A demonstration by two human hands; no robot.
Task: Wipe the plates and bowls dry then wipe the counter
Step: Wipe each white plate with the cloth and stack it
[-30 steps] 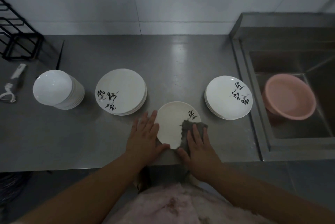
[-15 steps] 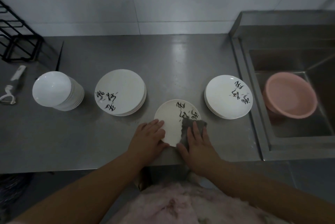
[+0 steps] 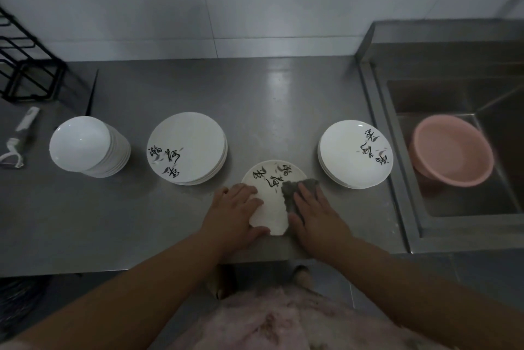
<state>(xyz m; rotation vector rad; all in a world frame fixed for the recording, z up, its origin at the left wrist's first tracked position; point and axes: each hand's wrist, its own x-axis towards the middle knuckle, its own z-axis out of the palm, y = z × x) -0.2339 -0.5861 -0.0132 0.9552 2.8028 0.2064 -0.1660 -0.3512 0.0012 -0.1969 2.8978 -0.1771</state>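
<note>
At the near edge of the stainless steel counter [image 3: 170, 88], a single white plate [image 3: 269, 202] with black brush lettering lies flat, directly in front of the person. The left hand [image 3: 234, 215] rests on the plate's left rim, fingers extended and lying on the plate surface, thumb curled around the near edge. The right hand [image 3: 314, 215] lies flat with straight fingers on a grey cloth [image 3: 297, 189], pressing it onto the right portion of the plate; the cloth covers the plate's right edge. Farther back and to the right, a stack of lettered plates [image 3: 354, 154] sits near the sink edge, apart from the single plate. To the left, a second, taller stack of lettered plates [image 3: 187, 148] stands just beyond the left hand. Further left is a stack of white bowls [image 3: 88, 146], and beyond it a white peeler [image 3: 17, 139] lies on the counter. A pink plastic basin [image 3: 450, 151] sits tilted in the sink [image 3: 411, 222] at right. A black wire rack [image 3: 25, 66] occupies the far left corner against the tiled wall [image 3: 255, 0].
</note>
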